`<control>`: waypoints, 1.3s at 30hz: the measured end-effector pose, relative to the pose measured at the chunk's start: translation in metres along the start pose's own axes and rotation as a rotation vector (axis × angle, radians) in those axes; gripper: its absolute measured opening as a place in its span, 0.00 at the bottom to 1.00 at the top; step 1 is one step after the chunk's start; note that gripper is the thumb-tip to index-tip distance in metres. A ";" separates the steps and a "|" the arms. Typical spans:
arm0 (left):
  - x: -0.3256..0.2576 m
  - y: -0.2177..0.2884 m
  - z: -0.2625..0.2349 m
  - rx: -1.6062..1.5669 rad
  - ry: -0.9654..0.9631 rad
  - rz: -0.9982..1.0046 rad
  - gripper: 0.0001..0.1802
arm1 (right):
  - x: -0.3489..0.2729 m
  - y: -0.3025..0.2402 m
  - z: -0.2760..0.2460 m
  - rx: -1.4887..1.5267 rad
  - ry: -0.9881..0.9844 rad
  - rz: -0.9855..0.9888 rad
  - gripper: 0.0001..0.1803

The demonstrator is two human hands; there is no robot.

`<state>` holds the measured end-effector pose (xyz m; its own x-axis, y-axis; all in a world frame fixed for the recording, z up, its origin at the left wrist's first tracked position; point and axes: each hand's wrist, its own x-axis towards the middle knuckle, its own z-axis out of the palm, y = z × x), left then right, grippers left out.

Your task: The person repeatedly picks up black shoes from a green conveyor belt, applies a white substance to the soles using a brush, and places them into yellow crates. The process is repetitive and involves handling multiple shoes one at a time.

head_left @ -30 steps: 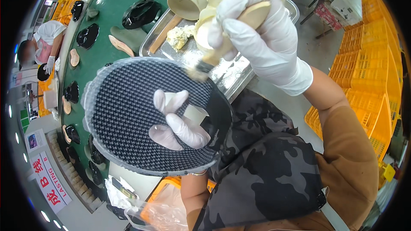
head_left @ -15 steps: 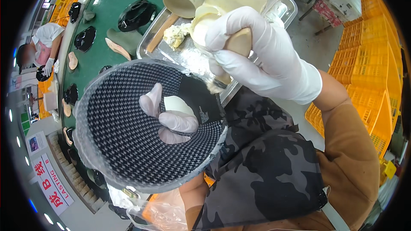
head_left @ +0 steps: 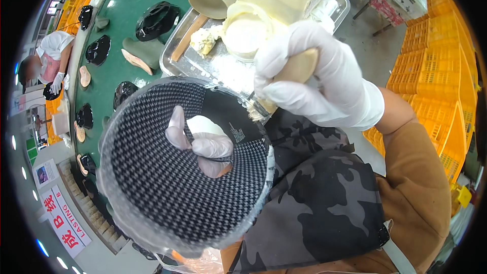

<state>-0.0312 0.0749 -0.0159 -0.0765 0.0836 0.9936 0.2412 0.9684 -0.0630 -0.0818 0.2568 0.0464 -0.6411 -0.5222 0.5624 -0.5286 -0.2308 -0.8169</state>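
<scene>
green worktop [head_left: 114, 18], left: glossy black pieces [head_left: 158, 21] spread along it, small pale sole shapes [head_left: 84, 76] among them, one grey-green last [head_left: 148, 49] near the biggest black piece. beyond the worktop, a person [head_left: 55, 50], white top, pink apron. lower left, white sign [head_left: 65, 220], red characters; small poster [head_left: 45, 172] just above. right: yellow-orange crates [head_left: 431, 71], stacked, beside grey floor [head_left: 362, 58]. near them, a white box [head_left: 409, 1]. bottom edge: clear plastic bag [head_left: 203, 261], partly hidden.
</scene>
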 end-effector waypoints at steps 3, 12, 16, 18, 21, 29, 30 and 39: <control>-0.001 0.001 -0.004 -0.117 0.084 -0.062 0.06 | 0.003 -0.004 0.004 0.158 0.086 -0.039 0.14; 0.008 -0.007 -0.025 -0.017 -0.175 0.009 0.08 | -0.004 -0.027 0.002 0.388 0.162 0.188 0.13; -0.005 -0.021 -0.008 -0.102 0.167 0.117 0.10 | -0.007 -0.037 0.004 0.571 0.222 0.304 0.14; 0.007 -0.017 0.002 -0.042 0.153 0.162 0.10 | -0.011 -0.027 -0.003 0.530 0.174 0.314 0.13; 0.003 -0.022 0.000 0.167 0.111 0.286 0.12 | -0.012 -0.008 0.000 0.480 0.171 0.262 0.11; -0.002 -0.008 -0.005 -0.135 0.077 0.017 0.13 | 0.003 0.035 0.010 0.122 0.204 -0.126 0.10; -0.004 -0.009 -0.027 -0.230 -0.231 -0.232 0.14 | 0.006 0.036 0.006 0.099 0.214 -0.157 0.10; 0.013 -0.017 -0.027 -1.119 -0.018 -1.426 0.19 | 0.065 0.027 -0.044 -0.015 0.143 -0.165 0.07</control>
<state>-0.0100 0.0535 0.0010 -0.7919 -0.5691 0.2213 0.4537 -0.3060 0.8370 -0.1625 0.2521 0.0664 -0.6167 -0.3566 0.7018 -0.6407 -0.2906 -0.7107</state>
